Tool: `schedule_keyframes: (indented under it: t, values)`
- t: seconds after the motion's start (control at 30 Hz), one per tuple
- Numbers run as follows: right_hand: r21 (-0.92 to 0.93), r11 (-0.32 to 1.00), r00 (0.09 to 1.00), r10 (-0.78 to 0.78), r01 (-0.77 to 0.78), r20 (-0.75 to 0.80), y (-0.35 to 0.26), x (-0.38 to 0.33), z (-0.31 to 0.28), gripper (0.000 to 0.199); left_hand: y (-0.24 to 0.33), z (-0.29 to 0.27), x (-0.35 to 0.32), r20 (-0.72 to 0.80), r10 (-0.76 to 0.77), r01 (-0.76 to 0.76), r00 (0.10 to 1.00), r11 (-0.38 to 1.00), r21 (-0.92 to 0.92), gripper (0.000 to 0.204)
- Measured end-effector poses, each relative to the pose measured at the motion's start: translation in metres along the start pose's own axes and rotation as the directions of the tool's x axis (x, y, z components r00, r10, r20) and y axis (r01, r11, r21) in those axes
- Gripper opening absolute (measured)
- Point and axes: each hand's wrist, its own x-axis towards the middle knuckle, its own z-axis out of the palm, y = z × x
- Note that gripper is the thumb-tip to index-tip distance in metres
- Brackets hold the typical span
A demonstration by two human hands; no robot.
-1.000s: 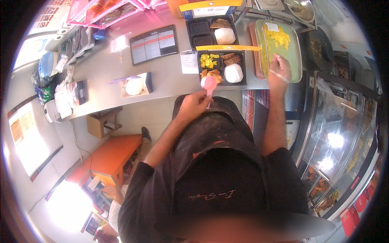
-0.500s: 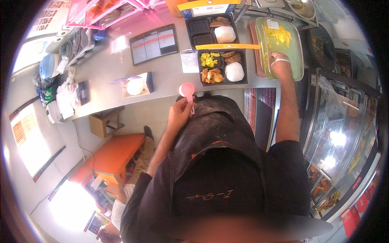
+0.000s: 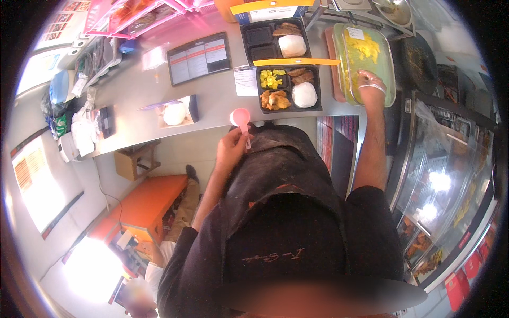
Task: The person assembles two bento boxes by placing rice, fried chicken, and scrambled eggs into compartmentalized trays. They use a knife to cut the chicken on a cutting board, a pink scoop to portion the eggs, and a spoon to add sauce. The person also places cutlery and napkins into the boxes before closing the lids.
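My left hand (image 3: 231, 149) grips the handle of a pink measuring scoop (image 3: 240, 116), held upright at the counter's front edge with its round bowl on top. On the right, my right hand (image 3: 372, 85), in a clear glove, is over the near part of a green-tinted clear tub (image 3: 389, 79). Its fingers are curled, and what they hold, if anything, is hidden. Yellow chopped pieces (image 3: 366, 49) lie in the tub. Between my hands sits a black compartment tray (image 3: 286, 109) holding yellow pieces, browned chunks, brown slices and a white rice mound (image 3: 305, 95).
Behind it, a second black tray (image 3: 260, 36) holds brown slices and a white mound. A tablet (image 3: 199, 59) and paper slip (image 3: 246, 81) lie left, with an opened small box (image 3: 179, 112) nearer. Pink baskets (image 3: 119, 24) line the back. Another person's leg (image 3: 183, 212) shows at lower left.
My right hand has shifted slightly within the tub area, its fingers more curled. The left hand keeps the scoop almost still; the whole view has moved a little.
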Motion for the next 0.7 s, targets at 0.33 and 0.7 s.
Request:
schedule_keyframes:
  t: [0.33, 0.7]
  values:
    - [0.76, 0.598, 0.858, -0.223, -0.253, 0.462, -0.101, -0.056, 0.005, 0.025, -0.004, -0.004, 0.001, -0.023, 0.028, -0.028, 0.999, 0.999, 0.019, 0.033]
    - [0.287, 0.875, 0.869, -0.453, 0.39, 0.199, -0.169, -0.076, 0.166, 0.027, -0.003, -0.011, -0.004, -0.048, 0.017, -0.014, 0.999, 0.998, 0.055, 0.036]
